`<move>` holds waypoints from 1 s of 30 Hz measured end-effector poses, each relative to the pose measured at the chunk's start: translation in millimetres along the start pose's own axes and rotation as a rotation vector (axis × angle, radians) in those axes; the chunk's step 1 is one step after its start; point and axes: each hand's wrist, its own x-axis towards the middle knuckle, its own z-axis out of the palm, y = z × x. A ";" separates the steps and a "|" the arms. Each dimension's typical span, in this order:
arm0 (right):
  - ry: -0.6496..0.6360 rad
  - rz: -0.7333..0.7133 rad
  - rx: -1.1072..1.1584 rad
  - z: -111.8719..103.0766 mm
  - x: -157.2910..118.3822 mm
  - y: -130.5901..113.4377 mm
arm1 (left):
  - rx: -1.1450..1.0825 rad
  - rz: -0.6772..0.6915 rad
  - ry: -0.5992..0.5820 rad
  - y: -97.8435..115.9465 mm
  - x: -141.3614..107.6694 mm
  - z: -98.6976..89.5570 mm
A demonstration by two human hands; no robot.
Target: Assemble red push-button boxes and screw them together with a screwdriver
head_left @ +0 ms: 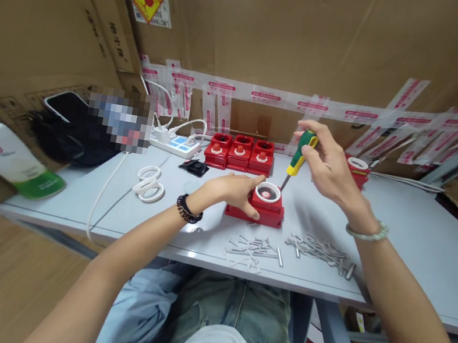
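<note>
My right hand (324, 159) is wrapped round the green and yellow handle of a screwdriver (299, 157). The tool slants down, its tip at the back right corner of a red box (254, 214) with a white ring (268, 192) on top. My left hand (243, 193) grips the left side of that box, thumb along the front. In front of the box lie loose screws (253, 247), and to their right a heap of metal rods and wires (321, 251).
Three red boxes (239, 155) stand behind, beside a white power strip (176, 143). White rings (149, 186) and a black packet (194, 166) lie left. A white-green tube (5, 156) is far left; another red box (358, 169) is back right. Cardboard (281, 27) rises behind.
</note>
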 end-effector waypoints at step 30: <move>0.106 0.002 -0.311 8.2 -0.8 -8.9 | -0.018 0.019 0.003 1.6 -0.6 -0.6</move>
